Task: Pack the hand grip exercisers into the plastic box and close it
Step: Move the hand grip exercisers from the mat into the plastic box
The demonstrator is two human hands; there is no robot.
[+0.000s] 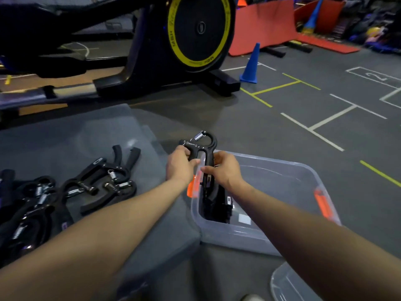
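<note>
- exercise machine (152,51), black, upper left of frame, big black disc with yellow ring (200,29) on its side
- blue cone (251,66) standing on floor, just right of machine base
- red mats (260,29) upper centre, one propped up tilted, more lying flat toward upper right
- second blue cone (312,16) top right, partly hidden behind red mats
- orange cone (241,1) tip at top edge
- grey floor (303,127) with white and yellow line markings, white number 2 (376,76) in a box at right
- dark cluttered pile (373,25), far upper right, too blurry to identify
</note>
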